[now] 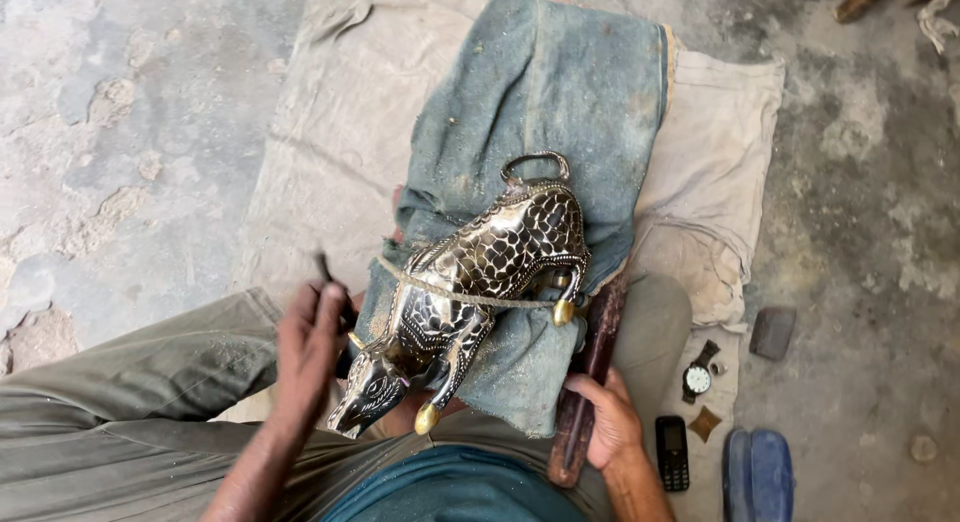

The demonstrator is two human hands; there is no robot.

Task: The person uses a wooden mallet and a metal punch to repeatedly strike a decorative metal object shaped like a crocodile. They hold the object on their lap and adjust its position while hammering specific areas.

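brass bull figurine (470, 282) lies between the hands; left hand (312, 347) pinches a thin dark tool (325, 269) upright, right hand (608, 417) grips a wooden stick (590, 377).

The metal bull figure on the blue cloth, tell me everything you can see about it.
The bull figure looks like dark metal with bright engraved scale patterns and brass-coloured hooves and horn tips. It lies on its side on the blue cloth, head toward the person, curled tail pointing away. A cord runs across its body. The left hand, holding a thin dark tool, is beside its head. The right hand grips a wooden stick next to it.
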